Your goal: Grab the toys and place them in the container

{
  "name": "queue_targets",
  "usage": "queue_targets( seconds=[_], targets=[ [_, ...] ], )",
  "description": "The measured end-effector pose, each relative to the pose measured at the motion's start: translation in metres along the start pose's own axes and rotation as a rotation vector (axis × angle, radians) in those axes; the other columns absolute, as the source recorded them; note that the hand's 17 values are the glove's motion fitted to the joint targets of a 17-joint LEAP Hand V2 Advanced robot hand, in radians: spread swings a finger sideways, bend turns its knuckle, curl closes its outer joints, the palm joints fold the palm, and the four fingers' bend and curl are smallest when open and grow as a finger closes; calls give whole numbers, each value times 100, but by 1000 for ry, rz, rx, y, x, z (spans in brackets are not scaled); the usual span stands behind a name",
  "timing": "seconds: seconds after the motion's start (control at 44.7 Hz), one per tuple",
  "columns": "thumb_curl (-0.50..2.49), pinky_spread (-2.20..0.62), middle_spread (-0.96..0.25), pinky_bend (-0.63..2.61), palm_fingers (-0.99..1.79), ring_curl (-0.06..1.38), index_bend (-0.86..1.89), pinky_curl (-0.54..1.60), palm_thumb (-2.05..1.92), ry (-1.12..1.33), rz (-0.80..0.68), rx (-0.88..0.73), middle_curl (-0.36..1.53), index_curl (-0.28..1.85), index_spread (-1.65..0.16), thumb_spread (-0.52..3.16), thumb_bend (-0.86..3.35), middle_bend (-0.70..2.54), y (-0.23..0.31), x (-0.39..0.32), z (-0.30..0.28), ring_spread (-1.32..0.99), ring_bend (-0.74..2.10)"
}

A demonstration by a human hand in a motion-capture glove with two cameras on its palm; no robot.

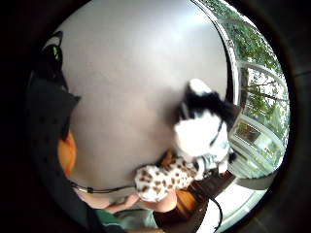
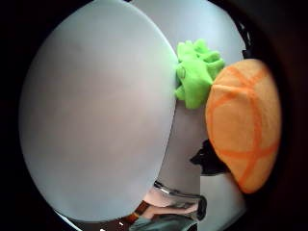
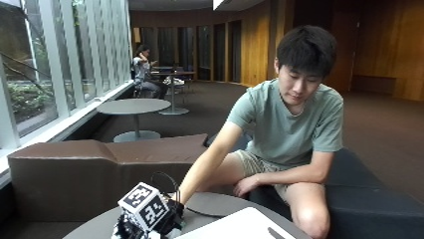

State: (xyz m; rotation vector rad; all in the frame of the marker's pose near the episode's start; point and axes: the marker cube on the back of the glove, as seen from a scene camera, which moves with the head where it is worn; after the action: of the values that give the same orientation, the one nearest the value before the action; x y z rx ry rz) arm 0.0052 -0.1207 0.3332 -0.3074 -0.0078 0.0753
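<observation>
Outside view only catches the black-gloved right hand (image 3: pixel 156 219) low on the round grey desk (image 3: pixel 218 204), palm views show the grip grasping a black-and-white plush toy (image 1: pixel 201 128), with a spotted plush (image 1: pixel 160 182), orange ball (image 2: pixel 245 125) and green plush (image 2: pixel 195 72) right beside it.

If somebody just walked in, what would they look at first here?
Probably the big orange plush ball with darker orange stripes, very close to the palm, with a bright green frog toy beside it at the edge of the round grey table. Next comes the black-and-white plush animal lying on the table beside a white toy with brown spots. In the outside view, the gloved right hand reaches down to the table.
</observation>
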Motion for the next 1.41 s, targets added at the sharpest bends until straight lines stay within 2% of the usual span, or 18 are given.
queue_targets(
  seconds=[0.112, 0.268, 0.671, 0.939, 1.163, 1.252, 1.409],
  targets=[
    [72, -37, -28, 105, 89, 45, 66, 35, 74, 3, 75, 41, 63, 19, -31, 69, 16, 84, 7, 5, -22, -41, 119],
    [79, -37, -30, 108, 87, 50, 71, 39, 73, -27, 90, 78, 67, 22, -35, 55, 14, 87, 18, 3, -60, -42, 123],
    [93, -35, -33, 114, 80, 59, 82, 45, 72, 11, 18, 227, 77, 28, -42, 34, 13, 98, 98, -11, -192, -43, 133],
    [102, -34, -32, 117, 77, 65, 96, 49, 73, -16, -90, 380, 84, 38, -45, 22, 15, 106, 161, -58, -287, -43, 138],
    [107, -34, -30, 121, 72, 70, 102, 52, 72, -26, -185, 460, 87, 48, -45, 14, 15, 111, 202, -113, -321, -43, 142],
    [109, -34, -30, 123, 70, 71, 104, 53, 71, -36, -236, 471, 88, 52, -44, 11, 16, 113, 218, -136, -322, -43, 143],
    [112, -34, -29, 125, 67, 73, 106, 54, 71, -74, -271, 459, 90, 60, -44, 7, 16, 116, 216, -182, -304, -43, 146]
  ],
)
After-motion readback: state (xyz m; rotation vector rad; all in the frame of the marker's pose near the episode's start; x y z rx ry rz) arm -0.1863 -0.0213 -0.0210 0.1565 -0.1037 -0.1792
